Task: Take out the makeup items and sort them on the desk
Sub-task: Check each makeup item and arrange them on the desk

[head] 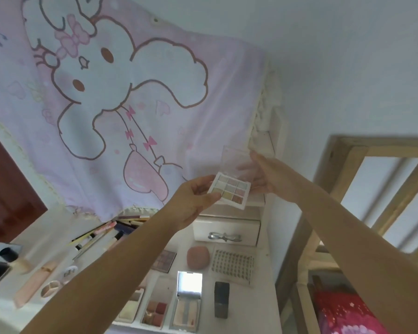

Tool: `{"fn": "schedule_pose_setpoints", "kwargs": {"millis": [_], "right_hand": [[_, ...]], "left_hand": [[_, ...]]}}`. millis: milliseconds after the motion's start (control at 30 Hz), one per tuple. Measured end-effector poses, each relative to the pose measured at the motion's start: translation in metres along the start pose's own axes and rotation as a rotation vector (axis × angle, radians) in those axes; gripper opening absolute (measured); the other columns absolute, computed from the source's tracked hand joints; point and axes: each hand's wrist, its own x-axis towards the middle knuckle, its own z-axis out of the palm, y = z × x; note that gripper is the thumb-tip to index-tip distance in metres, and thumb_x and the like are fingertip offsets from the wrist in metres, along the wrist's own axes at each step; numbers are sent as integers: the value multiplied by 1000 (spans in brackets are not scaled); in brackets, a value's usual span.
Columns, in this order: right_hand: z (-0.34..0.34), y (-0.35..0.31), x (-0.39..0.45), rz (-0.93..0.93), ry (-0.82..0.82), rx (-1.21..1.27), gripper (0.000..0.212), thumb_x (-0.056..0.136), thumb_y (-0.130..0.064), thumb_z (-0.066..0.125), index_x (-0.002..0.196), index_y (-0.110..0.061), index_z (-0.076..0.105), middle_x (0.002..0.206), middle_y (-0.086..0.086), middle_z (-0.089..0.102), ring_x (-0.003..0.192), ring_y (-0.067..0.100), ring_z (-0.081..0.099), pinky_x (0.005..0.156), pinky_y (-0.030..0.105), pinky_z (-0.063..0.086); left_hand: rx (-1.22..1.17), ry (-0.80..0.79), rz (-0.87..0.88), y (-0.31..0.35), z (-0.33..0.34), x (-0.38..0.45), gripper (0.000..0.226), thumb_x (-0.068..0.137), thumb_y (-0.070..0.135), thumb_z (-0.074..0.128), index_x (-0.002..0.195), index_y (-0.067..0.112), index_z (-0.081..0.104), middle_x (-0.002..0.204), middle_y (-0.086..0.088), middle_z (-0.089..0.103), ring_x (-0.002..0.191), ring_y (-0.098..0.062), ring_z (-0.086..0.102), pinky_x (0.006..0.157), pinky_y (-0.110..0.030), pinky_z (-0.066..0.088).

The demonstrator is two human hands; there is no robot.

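A small white eyeshadow palette (229, 192) with several pastel pans is held up in the air above the white desk (263, 292). My left hand (195, 198) pinches the palette's left edge between thumb and fingers. My right hand (267, 175) holds the clear lid (234, 160), which is swung open upward, with fingers behind it. On the desk below lie sorted items: a purple palette (164, 260), a pink puff (198, 257), a clear lash tray (232, 263), an open mirror compact (188, 297), a blush palette (155, 307) and a dark lipstick case (221, 299).
A heap of pencils and tubes (106, 233) lies at the desk's back left, with a pink tube (35, 282) and small compacts (0, 263) further left. A white drawer box (227, 231) stands behind. A pink cartoon cloth (121, 104) hangs above; a wooden frame (343, 165) stands right.
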Motion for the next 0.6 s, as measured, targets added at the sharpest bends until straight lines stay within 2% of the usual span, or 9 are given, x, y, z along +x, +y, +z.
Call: {"fn": "schedule_pose_setpoints", "kwargs": {"millis": [100, 200, 300, 367, 433, 500, 567, 600], "right_hand": [[-6, 20, 2, 107, 106, 77, 51, 96, -45, 32, 76, -8, 61, 57, 4, 68, 55, 15, 65, 64, 30, 55], [-5, 60, 2, 212, 191, 30, 57, 98, -42, 29, 62, -8, 58, 41, -3, 61, 39, 9, 52, 45, 19, 43], [0, 113, -4, 372, 178, 10, 61, 98, -43, 26, 56, -8, 54, 39, -1, 55, 39, 10, 41, 39, 16, 30], [4, 152, -10, 494, 148, 15, 60, 98, -42, 26, 56, -8, 51, 38, -1, 51, 38, 10, 39, 38, 16, 26], [10, 188, -17, 613, 140, 20, 59, 98, -44, 26, 56, -9, 48, 32, -3, 49, 31, 8, 40, 40, 16, 25], [15, 218, -24, 707, 161, 48, 55, 97, -44, 29, 58, -10, 46, 32, -2, 51, 26, 8, 40, 37, 12, 25], [18, 236, -29, 764, 189, 96, 51, 97, -41, 33, 59, -10, 45, 39, 3, 52, 32, 12, 41, 37, 15, 28], [20, 242, -30, 775, 196, 124, 50, 97, -40, 34, 58, -11, 45, 47, 5, 51, 39, 14, 40, 40, 19, 30]], "left_hand": [[174, 19, -33, -19, 0, -5, 48, 81, -19, 50, 110, 18, 54, 79, 9, 72, 69, 2, 68, 69, -11, 54], [409, -10, -92, -48, 1, -11, 53, 77, -14, 60, 116, 20, 50, 86, 9, 65, 67, 5, 66, 72, -14, 54], [560, -32, -224, -93, 4, -23, 54, 74, -7, 68, 120, 18, 53, 83, 9, 62, 72, -6, 63, 78, -23, 53], [637, -35, -292, -127, 8, -36, 58, 72, -3, 72, 125, 9, 53, 83, 7, 59, 73, -12, 57, 79, -22, 50], [653, -23, -359, -155, 17, -51, 57, 72, -1, 73, 125, 7, 54, 78, 7, 55, 66, -8, 49, 72, -15, 45], [614, 43, -380, -174, 28, -64, 51, 71, -1, 73, 120, 7, 58, 76, 5, 56, 61, -7, 45, 69, -16, 46], [640, 85, -358, -185, 41, -72, 43, 74, 3, 72, 115, 7, 60, 83, -2, 58, 62, -7, 47, 72, -21, 48], [676, 88, -339, -188, 47, -74, 41, 75, 5, 71, 114, 8, 60, 86, -3, 57, 62, -5, 47, 71, -18, 46]]}}
